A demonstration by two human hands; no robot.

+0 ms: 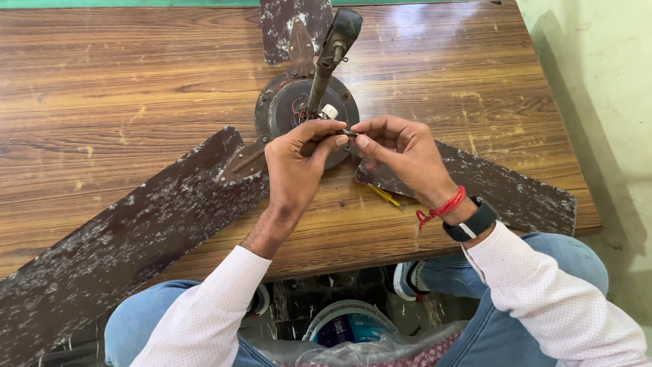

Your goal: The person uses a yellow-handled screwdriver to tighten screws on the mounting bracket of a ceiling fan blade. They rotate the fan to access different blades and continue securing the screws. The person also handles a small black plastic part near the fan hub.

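An old brown ceiling fan lies on the wooden table, its round motor housing facing up and its rusty down rod standing out toward me. Three worn, flaking blades spread out: one to the lower left, one to the right, one at the top. My left hand and my right hand meet over the housing, both pinching a small dark wire end between fingertips. A white connector sits at the rod's base.
A thin yellow piece lies on the table under my right wrist. Below the table edge, between my knees, stand a blue and white bucket and a clear plastic bag. A pale wall borders the right side.
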